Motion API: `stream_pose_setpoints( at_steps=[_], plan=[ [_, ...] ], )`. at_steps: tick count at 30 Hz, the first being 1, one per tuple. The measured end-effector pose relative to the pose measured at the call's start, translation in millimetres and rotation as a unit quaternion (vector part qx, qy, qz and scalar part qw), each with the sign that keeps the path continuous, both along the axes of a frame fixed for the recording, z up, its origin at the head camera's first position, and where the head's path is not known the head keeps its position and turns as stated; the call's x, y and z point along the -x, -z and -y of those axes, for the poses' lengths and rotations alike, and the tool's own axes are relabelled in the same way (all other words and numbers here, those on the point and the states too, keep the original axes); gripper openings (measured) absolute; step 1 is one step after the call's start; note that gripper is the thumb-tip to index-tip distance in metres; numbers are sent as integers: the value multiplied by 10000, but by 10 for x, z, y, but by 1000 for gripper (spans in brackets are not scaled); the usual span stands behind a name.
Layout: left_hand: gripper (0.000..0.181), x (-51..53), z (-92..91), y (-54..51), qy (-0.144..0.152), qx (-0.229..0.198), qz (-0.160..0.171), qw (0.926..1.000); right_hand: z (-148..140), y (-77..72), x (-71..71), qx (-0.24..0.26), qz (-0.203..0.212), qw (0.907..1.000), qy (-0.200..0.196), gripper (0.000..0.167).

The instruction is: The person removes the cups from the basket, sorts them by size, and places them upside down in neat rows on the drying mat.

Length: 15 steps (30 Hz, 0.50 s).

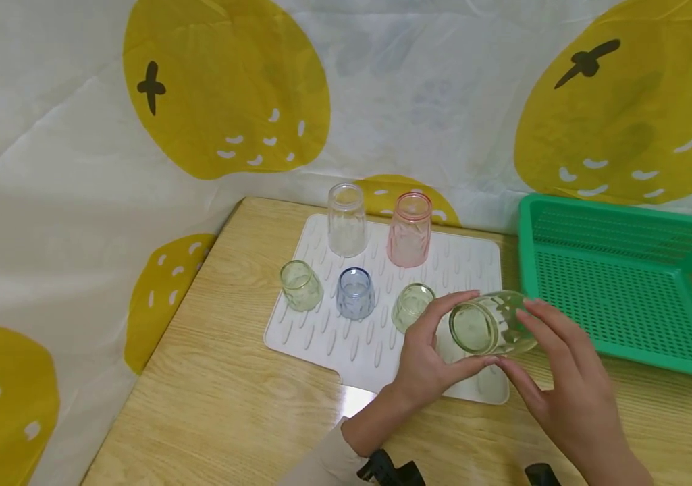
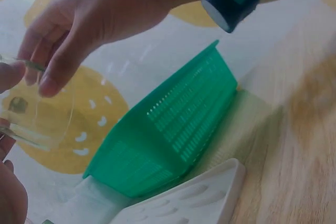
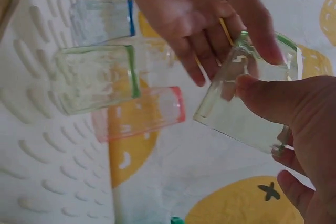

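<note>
A pale green drinking glass (image 1: pixel 506 331) is tilted on its side above the right part of the white drying mat (image 1: pixel 376 351). My left hand (image 1: pixel 427 354) grips its left end between thumb and fingers. From the other side, my right hand (image 1: pixel 582 391) holds the glass with thumb below and fingers along the far side. Both thumbs nearly meet under it. The right wrist view shows both thumbs on the see-through glass (image 3: pixel 252 108). Just behind my left hand, a short green glass (image 1: pixel 409 304) stands on the mat, partly covered by the fingers.
On the mat stand a tall clear glass (image 1: pixel 348 223), a tall pink glass (image 1: pixel 410 233), a short blue glass (image 1: pixel 355 297) and another short green glass (image 1: pixel 302 287). A green plastic basket (image 1: pixel 613 212) sits at the right, near the patterned cloth (image 1: pixel 418 101) behind the wooden table (image 1: pixel 218 391).
</note>
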<state>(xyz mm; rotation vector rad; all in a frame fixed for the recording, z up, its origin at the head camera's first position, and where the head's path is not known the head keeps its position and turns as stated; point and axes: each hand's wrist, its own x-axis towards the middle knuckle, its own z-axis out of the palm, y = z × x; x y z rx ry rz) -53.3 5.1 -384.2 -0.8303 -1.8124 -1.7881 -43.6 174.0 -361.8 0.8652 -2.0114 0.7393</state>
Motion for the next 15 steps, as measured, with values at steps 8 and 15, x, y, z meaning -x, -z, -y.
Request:
stream_pose_setpoints(
  at_steps=[8,15],
  plan=[
    [74,-25,-94,91,-735,359,-207,9964,-76,411,5,212,1287,9897,591,75],
    [75,36,-304,519,-1936,1116,-1074,9688,-116,693,46,880,2011,9749,372,75]
  ],
)
